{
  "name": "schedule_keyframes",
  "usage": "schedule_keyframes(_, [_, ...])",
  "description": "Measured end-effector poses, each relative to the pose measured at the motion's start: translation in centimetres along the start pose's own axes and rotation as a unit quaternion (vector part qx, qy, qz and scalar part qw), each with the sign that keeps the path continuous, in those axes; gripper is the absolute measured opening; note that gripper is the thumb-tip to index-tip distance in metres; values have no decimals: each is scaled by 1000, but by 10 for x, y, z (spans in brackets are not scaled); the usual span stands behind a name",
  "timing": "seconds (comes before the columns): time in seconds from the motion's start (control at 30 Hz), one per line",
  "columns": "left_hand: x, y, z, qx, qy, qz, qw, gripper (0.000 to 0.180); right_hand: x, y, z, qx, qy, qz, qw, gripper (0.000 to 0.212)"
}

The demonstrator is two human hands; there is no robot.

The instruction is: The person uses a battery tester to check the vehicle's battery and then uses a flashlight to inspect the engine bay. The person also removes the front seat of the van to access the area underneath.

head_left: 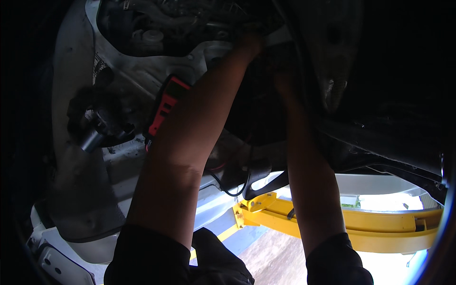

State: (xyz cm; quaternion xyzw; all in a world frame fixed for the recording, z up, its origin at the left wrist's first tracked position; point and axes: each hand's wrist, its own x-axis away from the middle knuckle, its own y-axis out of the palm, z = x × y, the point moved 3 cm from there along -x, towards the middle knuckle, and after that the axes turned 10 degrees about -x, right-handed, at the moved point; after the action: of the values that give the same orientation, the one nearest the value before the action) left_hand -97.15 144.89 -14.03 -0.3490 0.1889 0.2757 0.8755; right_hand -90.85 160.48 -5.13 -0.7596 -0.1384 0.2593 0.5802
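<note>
Both my arms reach up into the dark underside of a vehicle. At the upper middle, my left hand is beside the edge of an opening in the pale metal panel; its fingers disappear into shadow. A little lower and to the right, my right hand reaches into a black recess, and its fingers are hidden too. What either hand touches or holds cannot be made out. A red and black handheld meter rests against the panel, partly behind my left forearm. A thin black cable loops down between my forearms.
Hoses and engine parts show through the opening above. On the left is a dark round part with a metal cylinder. A yellow lift arm crosses below, over a bright floor. Dark bars run along the right.
</note>
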Motion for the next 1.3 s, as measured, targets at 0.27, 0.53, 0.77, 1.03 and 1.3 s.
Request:
schedule_keyframes(0.27, [-8,-36,-22,475,-242,-97,841,50,-14,21,-20,108,-154,-36,982,34])
schedule_keyframes(0.53, [8,-70,7,428,-211,-113,871,47,-53,31,25,164,-85,-99,978,42])
schedule_keyframes(0.77, [-15,-55,-29,192,-92,6,977,28,-81,54,-28,120,-178,-11,977,41])
schedule_keyframes(1.03, [-17,-80,-34,130,-205,-36,969,31,-111,76,-31,185,-183,-72,963,39])
schedule_keyframes(1.3, [15,-114,12,145,-77,-140,976,41,-87,42,-15,127,-88,-101,983,40])
